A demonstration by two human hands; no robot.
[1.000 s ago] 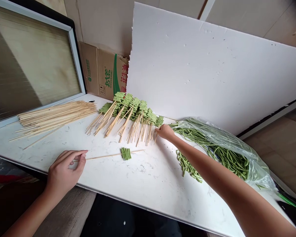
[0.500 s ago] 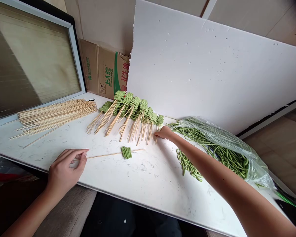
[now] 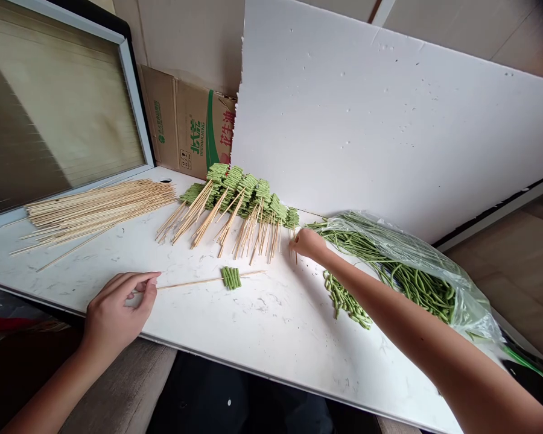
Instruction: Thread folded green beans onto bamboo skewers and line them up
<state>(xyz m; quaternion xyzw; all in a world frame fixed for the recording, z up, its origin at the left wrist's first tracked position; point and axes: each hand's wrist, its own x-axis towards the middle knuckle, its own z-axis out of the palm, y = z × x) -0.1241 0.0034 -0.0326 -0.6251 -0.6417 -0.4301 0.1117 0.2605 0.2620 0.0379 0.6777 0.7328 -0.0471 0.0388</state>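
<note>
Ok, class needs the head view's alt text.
A left hand holds a stick threaded with green bean pieces; the right hand is at the right end of piled bean skewers. Loose sticks lie left, long beans right.

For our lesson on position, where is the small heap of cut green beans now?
In the head view, the heap lies right of centre on the white tabletop, just beside the right forearm, with the bag of long beans beyond.

green beans (image 3: 231,278), tan skewers (image 3: 104,205), grey-flecked white tabletop (image 3: 262,328)
</note>
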